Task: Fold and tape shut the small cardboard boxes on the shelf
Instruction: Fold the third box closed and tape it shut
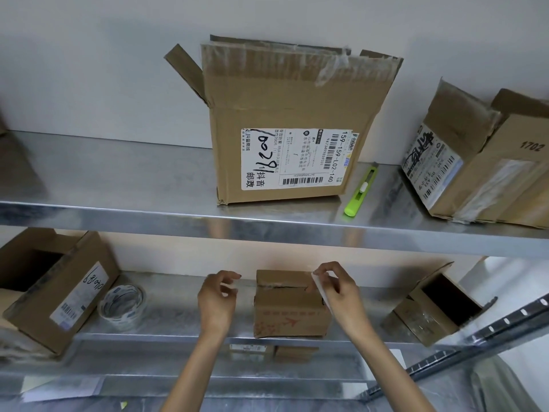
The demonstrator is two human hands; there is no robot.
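On matte metal shelf (172,312), creased cardboard box (289,316), pale strip (322,292)

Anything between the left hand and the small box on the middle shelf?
Nothing visible. Only bare shelf separates the left hand from the small box; the tape roll sits farther left, outside that gap.

Soft, even light, a warm glow under the upper shelf (267,224), edges bent, lower corners blurred.

A small brown box (289,310) stands upright on the lower shelf (178,322), flaps folded shut, a white strip (321,291) at its top right corner, a tape roll (122,306) to its left.
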